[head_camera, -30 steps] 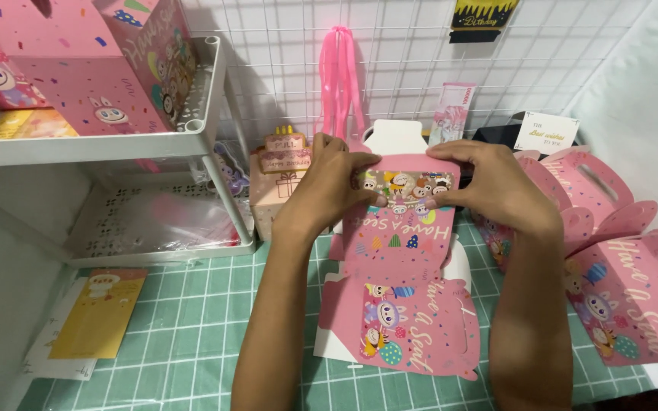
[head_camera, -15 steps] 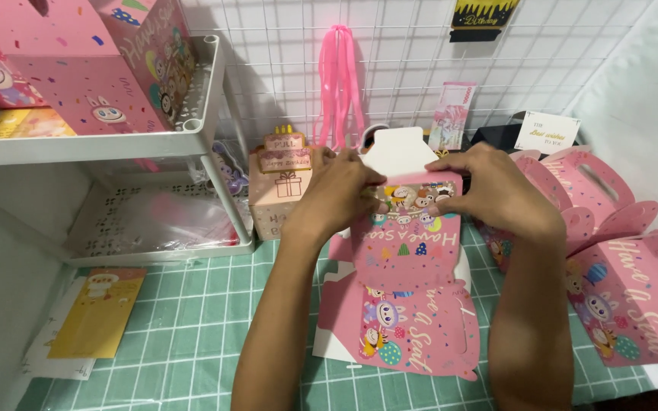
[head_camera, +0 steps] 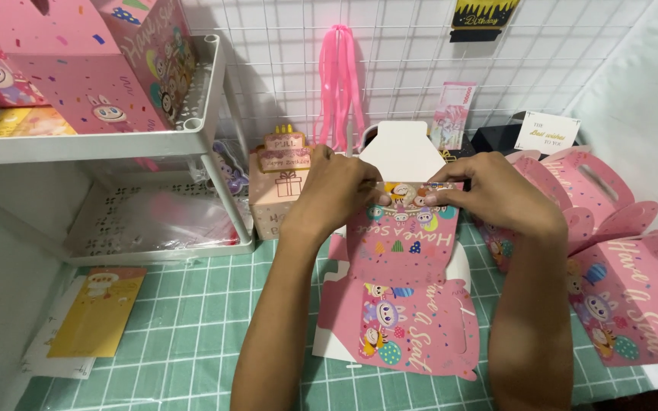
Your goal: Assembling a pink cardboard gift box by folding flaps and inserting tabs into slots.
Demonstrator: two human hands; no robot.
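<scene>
A flat pink cardboard gift box blank [head_camera: 401,304] with cartoon figures lies on the green checked mat [head_camera: 177,335], its far panel raised toward me. My left hand [head_camera: 333,190] and my right hand [head_camera: 489,190] both pinch the top fold of that raised panel, fingertips almost meeting. Behind the fold a white handle flap [head_camera: 396,148] of the same box stands upright.
A white two-tier rack [head_camera: 154,141] at left holds folded pink boxes on top. A small pink cake-topped box [head_camera: 279,183] stands beside my left hand. Several assembled pink boxes [head_camera: 611,251] sit at right. Yellow cards [head_camera: 93,312] lie front left. Pink ribbons [head_camera: 340,76] hang on the wire grid.
The white flap has swung up from behind the raised panel and now stands taller. Both hands stay on the fold, pressed slightly lower and closer together.
</scene>
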